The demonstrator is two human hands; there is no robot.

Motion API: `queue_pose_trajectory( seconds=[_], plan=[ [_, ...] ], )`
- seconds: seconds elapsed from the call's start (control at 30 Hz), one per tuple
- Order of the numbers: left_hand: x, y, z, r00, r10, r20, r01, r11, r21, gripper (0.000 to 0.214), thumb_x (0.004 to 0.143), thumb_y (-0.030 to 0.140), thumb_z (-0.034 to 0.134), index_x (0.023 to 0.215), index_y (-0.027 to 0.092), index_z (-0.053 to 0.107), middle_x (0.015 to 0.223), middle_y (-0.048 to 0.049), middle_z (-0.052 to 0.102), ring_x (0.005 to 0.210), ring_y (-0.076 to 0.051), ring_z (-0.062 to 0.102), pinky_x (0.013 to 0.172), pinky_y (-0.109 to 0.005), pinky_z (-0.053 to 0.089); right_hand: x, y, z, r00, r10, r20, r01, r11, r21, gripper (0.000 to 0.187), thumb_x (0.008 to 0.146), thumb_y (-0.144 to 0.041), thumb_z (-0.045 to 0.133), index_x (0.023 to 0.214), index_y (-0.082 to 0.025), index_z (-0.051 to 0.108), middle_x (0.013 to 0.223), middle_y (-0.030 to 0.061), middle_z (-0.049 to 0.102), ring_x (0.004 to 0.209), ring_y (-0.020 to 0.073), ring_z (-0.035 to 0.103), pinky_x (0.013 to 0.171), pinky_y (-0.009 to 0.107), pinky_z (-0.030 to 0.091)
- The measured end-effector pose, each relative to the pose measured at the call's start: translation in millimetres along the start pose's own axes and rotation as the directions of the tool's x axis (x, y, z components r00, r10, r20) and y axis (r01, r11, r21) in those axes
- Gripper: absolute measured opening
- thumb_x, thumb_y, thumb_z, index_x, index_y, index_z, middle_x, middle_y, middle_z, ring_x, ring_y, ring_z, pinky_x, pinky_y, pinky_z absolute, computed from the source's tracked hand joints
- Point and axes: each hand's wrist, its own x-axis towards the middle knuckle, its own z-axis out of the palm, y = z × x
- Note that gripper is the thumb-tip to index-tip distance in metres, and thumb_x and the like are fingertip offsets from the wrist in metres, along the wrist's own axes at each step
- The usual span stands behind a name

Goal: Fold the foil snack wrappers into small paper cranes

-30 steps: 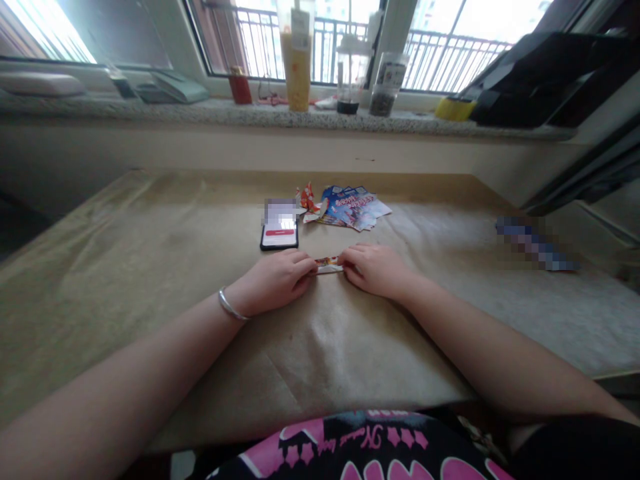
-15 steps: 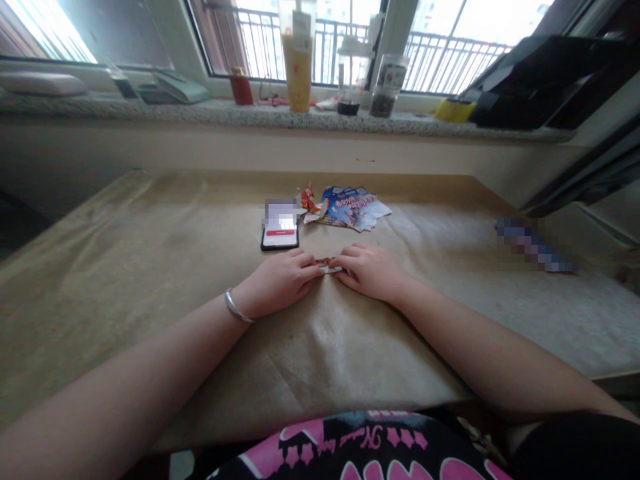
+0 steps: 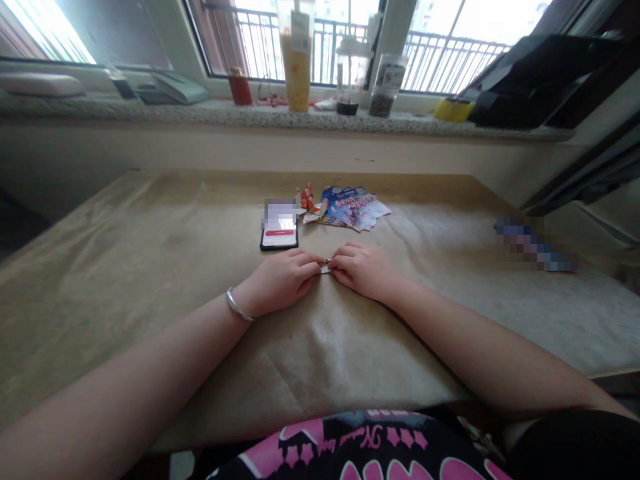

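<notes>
A small folded piece of printed paper [image 3: 325, 267] lies on the brown paper-covered table [image 3: 150, 267], almost hidden between my two hands. My left hand [image 3: 280, 280], with a silver bangle on the wrist, has its fingers curled and pinched on the paper's left end. From the other side my right hand [image 3: 363, 270] pinches the right end, fingers closed. The fingertips of both hands nearly meet over the paper.
Just behind my hands lies a phone [image 3: 279, 233] with a lit screen. Beyond it sit a small folded paper figure [image 3: 306, 197] and a stack of blue printed sheets [image 3: 353, 207]. Cups and jars [image 3: 298, 60] stand on the windowsill. A blurred item [image 3: 533, 243] lies at right.
My hands have drawn closer together, so the paper strip seen between them a second ago is now almost fully covered and looks shorter.
</notes>
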Motion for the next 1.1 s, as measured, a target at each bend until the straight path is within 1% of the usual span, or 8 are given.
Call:
queue_pose_trajectory(
  seconds=[0.17, 0.33, 0.43, 0.6, 0.77, 0.97, 1.1],
  plan=[
    [1.8, 1.7, -1.9, 1.000, -0.025, 0.018, 0.025, 0.999, 0.020, 0.021, 0.088, 0.018, 0.045, 0.099, 0.016, 0.062, 0.101, -0.0066, 0.067, 0.092, -0.018, 0.059, 0.082, -0.030, 0.049, 1.0, -2.0, -0.8, 0.999, 0.032, -0.001, -0.032, 0.999, -0.013, 0.027, 0.091, -0.027, 0.044, 0.095, -0.018, 0.069, 0.091, 0.0074, 0.066, 0.086, 0.0182, 0.055, 0.075, 0.028, 0.039],
    [4.9, 4.8, -2.8, 0.994, -0.098, 0.039, 0.096, 0.995, 0.035, 0.025, 0.085, 0.018, 0.047, 0.107, 0.015, 0.058, 0.091, -0.0067, 0.065, 0.085, -0.019, 0.060, 0.070, -0.027, 0.048, 3.5, -3.2, -0.4, 0.994, 0.105, -0.017, -0.104, 0.994, 0.016, 0.024, 0.089, -0.025, 0.046, 0.092, -0.018, 0.069, 0.091, 0.0073, 0.066, 0.086, 0.0181, 0.057, 0.074, 0.028, 0.039],
    [6.2, 5.4, -2.6, 0.995, -0.097, 0.023, 0.096, 0.994, 0.044, 0.020, 0.087, 0.019, 0.046, 0.102, 0.015, 0.058, 0.087, -0.0055, 0.065, 0.081, -0.018, 0.059, 0.067, -0.026, 0.047, 5.8, -3.5, 1.2, 0.989, 0.145, -0.035, -0.143, 0.988, 0.051, 0.024, 0.088, -0.025, 0.046, 0.090, -0.018, 0.068, 0.090, 0.0073, 0.066, 0.086, 0.0181, 0.058, 0.075, 0.027, 0.040],
    [7.7, 3.7, -0.7, 0.995, -0.094, -0.027, 0.095, 0.994, 0.050, 0.018, 0.090, 0.020, 0.043, 0.095, 0.017, 0.060, 0.082, -0.0041, 0.065, 0.076, -0.016, 0.058, 0.066, -0.025, 0.045, 9.5, -2.8, 4.0, 0.977, 0.207, -0.042, -0.201, 0.973, 0.116, 0.021, 0.086, -0.022, 0.046, 0.088, -0.017, 0.067, 0.088, 0.0067, 0.066, 0.084, 0.0175, 0.057, 0.075, 0.026, 0.040],
    [7.9, 1.1, 3.1, 0.992, -0.122, -0.039, 0.124, 0.991, 0.046, 0.020, 0.092, 0.022, 0.042, 0.094, 0.017, 0.062, 0.077, -0.0040, 0.064, 0.070, -0.015, 0.057, 0.063, -0.025, 0.043, 11.0, -1.6, 7.4, 0.975, 0.215, -0.050, -0.207, 0.970, 0.131, 0.020, 0.087, -0.021, 0.045, 0.090, -0.017, 0.064, 0.089, 0.0069, 0.065, 0.084, 0.0176, 0.057, 0.076, 0.026, 0.040],
    [8.4, -0.3, 6.7, 0.987, -0.154, -0.054, 0.155, 0.988, 0.002, 0.021, 0.089, 0.021, 0.044, 0.101, 0.016, 0.062, 0.083, -0.0064, 0.065, 0.076, -0.017, 0.059, 0.067, -0.027, 0.046, 13.0, 0.5, 12.5, 0.970, 0.238, -0.048, -0.230, 0.964, 0.136, 0.020, 0.089, -0.022, 0.043, 0.093, -0.017, 0.062, 0.091, 0.0072, 0.063, 0.085, 0.0173, 0.056, 0.076, 0.026, 0.039],
    [9.6, -1.7, 7.7, 0.988, -0.147, -0.054, 0.144, 0.989, -0.043, 0.021, 0.089, 0.020, 0.044, 0.100, 0.016, 0.062, 0.085, -0.0069, 0.066, 0.079, -0.018, 0.059, 0.071, -0.028, 0.047, 14.1, 2.3, 16.6, 0.967, 0.246, -0.062, -0.234, 0.960, 0.150, 0.020, 0.090, -0.021, 0.043, 0.092, -0.017, 0.063, 0.090, 0.0067, 0.062, 0.085, 0.0167, 0.055, 0.077, 0.026, 0.039]
  ],
)
